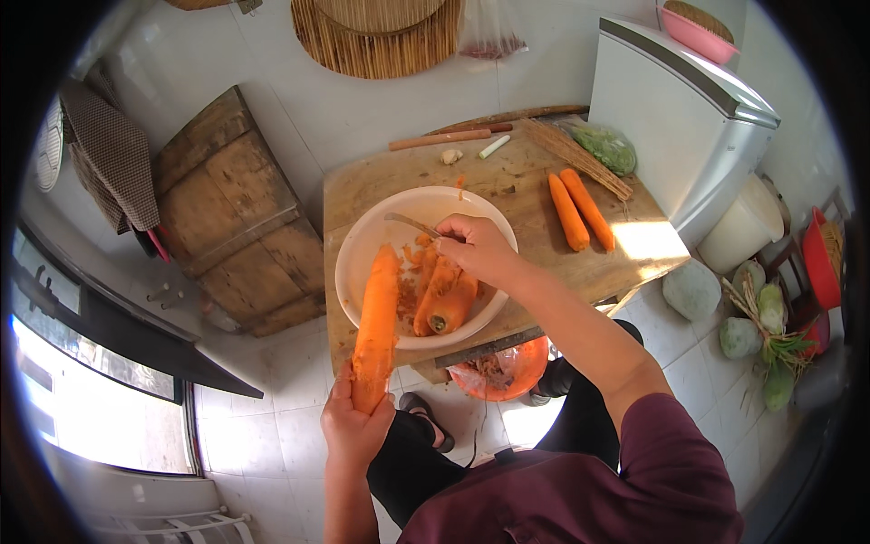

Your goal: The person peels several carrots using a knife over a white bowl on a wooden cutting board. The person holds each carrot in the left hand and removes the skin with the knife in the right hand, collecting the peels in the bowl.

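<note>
My left hand point(353, 425) grips the lower end of a large orange carrot point(378, 313), which stands tilted over the near left rim of a pale plastic basin point(344, 275). Its surface looks scraped, with wet scrapings clinging to it. In my right hand point(479, 248), above the basin, is a thin metal utensil point(408, 223); its working end is hidden, so its exact kind cannot be told. More carrots point(459, 299) lie in the basin below that hand, among orange scrapings point(406, 296). One shows a dark stem end facing me.
On the wooden table point(380, 175) lie two carrots point(569, 211), ginger point(450, 157), a pale stalk piece point(494, 147), a rolling pin point(435, 140), a straw brush point(578, 156) and bagged greens point(605, 146). A lined red bucket point(530, 384) stands below; a white refrigerator point(652, 115) stands right.
</note>
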`<action>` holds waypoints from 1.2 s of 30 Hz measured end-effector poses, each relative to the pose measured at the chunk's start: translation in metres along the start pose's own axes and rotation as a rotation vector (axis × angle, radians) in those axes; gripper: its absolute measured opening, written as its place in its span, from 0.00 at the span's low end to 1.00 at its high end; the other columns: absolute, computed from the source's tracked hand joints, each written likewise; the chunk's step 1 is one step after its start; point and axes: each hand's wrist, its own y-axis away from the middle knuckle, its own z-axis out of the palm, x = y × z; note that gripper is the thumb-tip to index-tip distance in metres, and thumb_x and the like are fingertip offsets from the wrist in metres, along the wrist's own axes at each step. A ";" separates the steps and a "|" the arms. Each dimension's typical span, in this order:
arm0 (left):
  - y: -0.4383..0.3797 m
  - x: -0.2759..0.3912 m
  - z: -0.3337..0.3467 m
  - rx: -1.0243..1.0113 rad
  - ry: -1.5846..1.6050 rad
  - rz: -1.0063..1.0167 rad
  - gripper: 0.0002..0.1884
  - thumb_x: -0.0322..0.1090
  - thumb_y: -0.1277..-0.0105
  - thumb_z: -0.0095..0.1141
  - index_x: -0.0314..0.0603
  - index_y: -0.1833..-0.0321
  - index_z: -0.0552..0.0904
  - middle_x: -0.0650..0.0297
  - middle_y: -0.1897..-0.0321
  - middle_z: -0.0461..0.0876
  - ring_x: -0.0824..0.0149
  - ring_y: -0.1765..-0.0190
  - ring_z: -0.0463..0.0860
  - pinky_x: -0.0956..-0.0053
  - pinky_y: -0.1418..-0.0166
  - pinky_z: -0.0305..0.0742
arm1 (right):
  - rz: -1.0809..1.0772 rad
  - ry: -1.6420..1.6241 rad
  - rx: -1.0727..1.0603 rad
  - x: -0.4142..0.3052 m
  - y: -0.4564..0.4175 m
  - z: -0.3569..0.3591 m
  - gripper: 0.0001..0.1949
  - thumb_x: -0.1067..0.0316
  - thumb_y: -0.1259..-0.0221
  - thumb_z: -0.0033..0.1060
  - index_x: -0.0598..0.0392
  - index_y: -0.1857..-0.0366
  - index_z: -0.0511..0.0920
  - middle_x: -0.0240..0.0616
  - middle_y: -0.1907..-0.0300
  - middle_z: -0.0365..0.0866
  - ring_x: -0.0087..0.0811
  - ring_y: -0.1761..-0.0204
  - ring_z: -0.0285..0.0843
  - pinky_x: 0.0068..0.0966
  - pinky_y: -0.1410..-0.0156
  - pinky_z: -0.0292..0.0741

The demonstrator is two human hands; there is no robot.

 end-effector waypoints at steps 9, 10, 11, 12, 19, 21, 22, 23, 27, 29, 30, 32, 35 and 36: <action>-0.026 0.002 0.021 0.272 -0.402 0.331 0.45 0.36 0.47 0.74 0.36 0.24 0.71 0.50 0.51 0.87 0.47 0.54 0.89 0.56 0.52 0.86 | 0.277 -0.733 -0.062 -0.010 -0.013 0.026 0.13 0.57 0.31 0.75 0.53 0.53 0.83 0.32 0.60 0.87 0.21 0.72 0.76 0.21 0.70 0.68; -0.031 0.003 0.023 0.280 -0.425 0.339 0.45 0.35 0.48 0.74 0.37 0.23 0.71 0.50 0.51 0.87 0.47 0.54 0.89 0.56 0.51 0.86 | 0.274 -0.756 -0.040 -0.012 -0.015 0.027 0.13 0.57 0.32 0.76 0.52 0.54 0.83 0.31 0.61 0.87 0.21 0.72 0.75 0.21 0.70 0.68; -0.038 0.005 0.023 0.264 -0.427 0.330 0.46 0.35 0.48 0.75 0.37 0.23 0.71 0.50 0.50 0.87 0.47 0.54 0.89 0.56 0.50 0.86 | 0.270 -0.779 -0.017 -0.014 -0.018 0.026 0.12 0.57 0.32 0.76 0.51 0.55 0.83 0.31 0.62 0.86 0.21 0.73 0.74 0.21 0.70 0.68; -0.047 0.007 0.020 0.259 -0.435 0.315 0.46 0.35 0.49 0.75 0.37 0.23 0.71 0.50 0.50 0.87 0.47 0.53 0.89 0.57 0.50 0.86 | 0.254 -0.797 -0.029 -0.025 -0.022 0.021 0.11 0.58 0.33 0.77 0.50 0.57 0.84 0.29 0.66 0.85 0.20 0.74 0.72 0.20 0.69 0.68; -0.130 0.009 0.000 -0.325 0.641 -0.049 0.43 0.33 0.46 0.77 0.31 0.26 0.72 0.50 0.48 0.88 0.57 0.54 0.88 0.67 0.48 0.85 | 0.039 -0.775 0.090 -0.072 -0.067 -0.020 0.10 0.60 0.32 0.75 0.52 0.57 0.84 0.38 0.62 0.90 0.16 0.75 0.68 0.14 0.70 0.70; -0.141 0.008 0.001 -0.515 0.941 -0.132 0.39 0.37 0.43 0.74 0.28 0.29 0.73 0.48 0.51 0.88 0.61 0.62 0.86 0.71 0.56 0.83 | 0.050 -0.753 0.067 -0.077 -0.079 -0.028 0.11 0.59 0.31 0.74 0.53 0.55 0.84 0.42 0.59 0.91 0.16 0.74 0.68 0.14 0.71 0.70; -0.143 0.013 0.004 -0.602 1.085 -0.132 0.39 0.38 0.43 0.73 0.27 0.29 0.73 0.47 0.53 0.88 0.62 0.64 0.86 0.71 0.59 0.82 | 0.058 -0.741 0.057 -0.079 -0.083 -0.031 0.12 0.59 0.31 0.74 0.53 0.54 0.83 0.44 0.57 0.92 0.16 0.74 0.68 0.14 0.71 0.70; -0.145 0.019 0.008 -0.689 1.228 -0.130 0.39 0.40 0.42 0.72 0.26 0.30 0.74 0.47 0.54 0.88 0.62 0.66 0.85 0.71 0.62 0.81 | 0.063 -0.728 0.064 -0.077 -0.090 -0.031 0.12 0.59 0.30 0.73 0.54 0.54 0.83 0.42 0.58 0.91 0.16 0.73 0.69 0.15 0.70 0.70; -0.148 0.027 0.028 -0.525 1.334 -0.222 0.35 0.41 0.42 0.69 0.26 0.34 0.75 0.48 0.60 0.86 0.62 0.70 0.84 0.74 0.72 0.73 | 0.046 -0.435 0.261 -0.072 -0.101 -0.035 0.12 0.58 0.27 0.70 0.55 0.55 0.81 0.35 0.62 0.89 0.18 0.71 0.71 0.19 0.66 0.73; -0.153 0.022 0.033 -0.479 1.346 -0.260 0.33 0.41 0.43 0.69 0.28 0.37 0.76 0.50 0.61 0.86 0.62 0.71 0.83 0.76 0.73 0.72 | -0.023 -0.256 0.313 -0.061 -0.095 -0.034 0.11 0.58 0.25 0.66 0.55 0.55 0.81 0.33 0.64 0.86 0.20 0.69 0.73 0.23 0.63 0.75; -0.154 0.021 0.037 -0.459 1.345 -0.265 0.33 0.41 0.43 0.69 0.28 0.37 0.76 0.50 0.61 0.86 0.62 0.71 0.84 0.76 0.73 0.72 | -0.071 -0.199 0.282 -0.050 -0.088 -0.036 0.11 0.58 0.23 0.65 0.55 0.55 0.80 0.32 0.65 0.85 0.22 0.68 0.75 0.25 0.62 0.76; -0.156 0.016 0.044 -0.452 1.365 -0.279 0.32 0.41 0.43 0.69 0.30 0.38 0.77 0.51 0.60 0.86 0.63 0.70 0.84 0.76 0.72 0.71 | -0.171 0.038 0.194 -0.036 -0.071 -0.027 0.11 0.59 0.21 0.61 0.56 0.54 0.80 0.35 0.66 0.84 0.27 0.66 0.79 0.29 0.60 0.77; -0.156 0.011 0.053 -0.471 1.440 -0.325 0.30 0.39 0.42 0.69 0.31 0.38 0.78 0.51 0.59 0.86 0.63 0.68 0.83 0.77 0.72 0.71 | -0.322 0.432 0.067 -0.032 -0.045 -0.012 0.10 0.61 0.21 0.58 0.58 0.54 0.79 0.44 0.64 0.84 0.42 0.63 0.82 0.37 0.58 0.78; -0.156 0.011 0.053 -0.462 1.472 -0.351 0.30 0.39 0.42 0.69 0.31 0.38 0.78 0.52 0.59 0.86 0.62 0.68 0.83 0.77 0.72 0.70 | -0.380 0.467 0.066 -0.034 -0.042 -0.005 0.10 0.61 0.22 0.57 0.59 0.54 0.79 0.48 0.62 0.83 0.49 0.62 0.82 0.41 0.56 0.78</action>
